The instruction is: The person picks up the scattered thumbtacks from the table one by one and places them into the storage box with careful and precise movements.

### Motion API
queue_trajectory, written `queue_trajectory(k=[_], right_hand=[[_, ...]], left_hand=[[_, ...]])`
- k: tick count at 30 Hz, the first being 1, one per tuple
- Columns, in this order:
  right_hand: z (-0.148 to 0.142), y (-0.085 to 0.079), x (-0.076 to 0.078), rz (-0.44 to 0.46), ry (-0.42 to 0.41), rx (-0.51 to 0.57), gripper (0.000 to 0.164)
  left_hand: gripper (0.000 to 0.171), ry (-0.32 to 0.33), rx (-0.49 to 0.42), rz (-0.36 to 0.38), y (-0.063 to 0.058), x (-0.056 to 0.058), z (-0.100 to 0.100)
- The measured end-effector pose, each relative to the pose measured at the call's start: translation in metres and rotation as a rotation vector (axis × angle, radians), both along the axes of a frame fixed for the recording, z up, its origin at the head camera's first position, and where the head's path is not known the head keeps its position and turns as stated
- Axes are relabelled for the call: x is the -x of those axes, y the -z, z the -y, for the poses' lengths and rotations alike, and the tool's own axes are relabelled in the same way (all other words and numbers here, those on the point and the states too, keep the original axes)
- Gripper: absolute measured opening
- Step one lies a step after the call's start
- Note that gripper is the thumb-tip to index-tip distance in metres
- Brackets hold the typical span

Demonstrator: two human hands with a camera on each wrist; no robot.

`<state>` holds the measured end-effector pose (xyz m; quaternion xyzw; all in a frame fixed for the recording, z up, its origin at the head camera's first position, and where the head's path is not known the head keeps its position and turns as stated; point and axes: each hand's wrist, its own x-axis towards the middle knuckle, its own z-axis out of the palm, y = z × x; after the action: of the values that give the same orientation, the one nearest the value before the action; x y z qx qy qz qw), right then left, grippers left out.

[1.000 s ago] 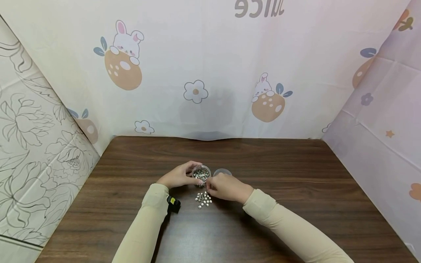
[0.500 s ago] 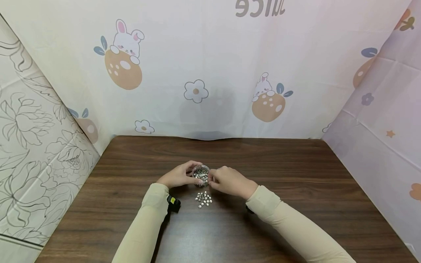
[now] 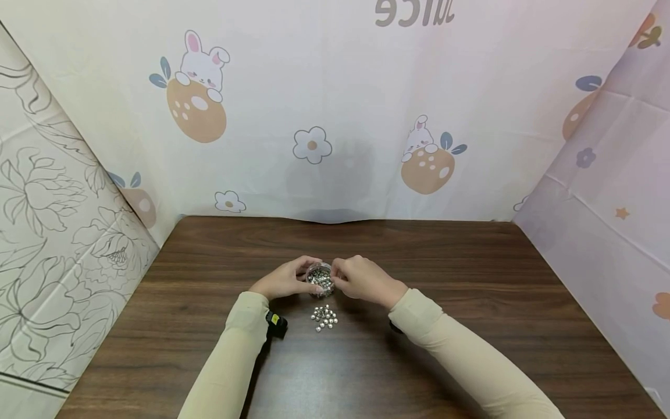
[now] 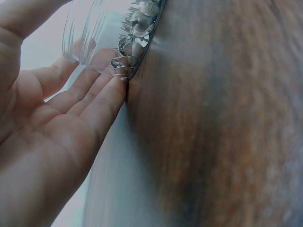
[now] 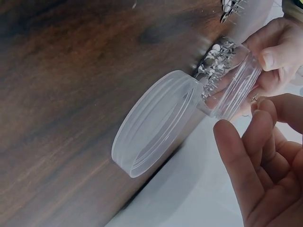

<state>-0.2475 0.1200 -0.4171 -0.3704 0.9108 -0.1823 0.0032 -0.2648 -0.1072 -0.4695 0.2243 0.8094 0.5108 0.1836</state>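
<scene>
My left hand (image 3: 285, 279) is wrapped around a clear round plastic jar (image 4: 85, 28), thumb on the near side and fingers on the far side. Silver thumbtacks (image 5: 218, 59) lie in the jar's bottom, their pins showing through the wall. At the jar's open mouth, my right hand (image 3: 366, 280) pinches one small thumbtack (image 5: 254, 99) between thumb and forefinger. A loose pile of thumbtacks (image 3: 324, 317) sits on the table, just in front of the jar. The clear screw lid (image 5: 156, 125) stands beside the jar in the right wrist view; in the head view the right hand hides it.
The brown wood-grain table (image 3: 445, 250) reaches back to a printed cloth wall (image 3: 262, 99). Cloth walls also close off both sides. A black wrist device (image 3: 276, 325) on the left sleeve sits close to the tack pile.
My right hand has moved from near the tack pile up and away to the jar's right rim, covering the lid in the head view. The left hand and jar have stayed in place.
</scene>
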Motion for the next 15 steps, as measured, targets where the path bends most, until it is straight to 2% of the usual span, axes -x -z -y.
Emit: queue_trajectory(k=[7,15], right_hand=[[0.005,0.001,0.005,-0.030,0.005,0.010,0.006],[0.009,0.004,0.010,-0.021,0.001,0.016,0.007]], left_hand=[[0.066,0.050,-0.005,0.016,-0.033,-0.016,-0.001],[0.066,0.055,-0.012,0.008,-0.034,-0.017,-0.001]])
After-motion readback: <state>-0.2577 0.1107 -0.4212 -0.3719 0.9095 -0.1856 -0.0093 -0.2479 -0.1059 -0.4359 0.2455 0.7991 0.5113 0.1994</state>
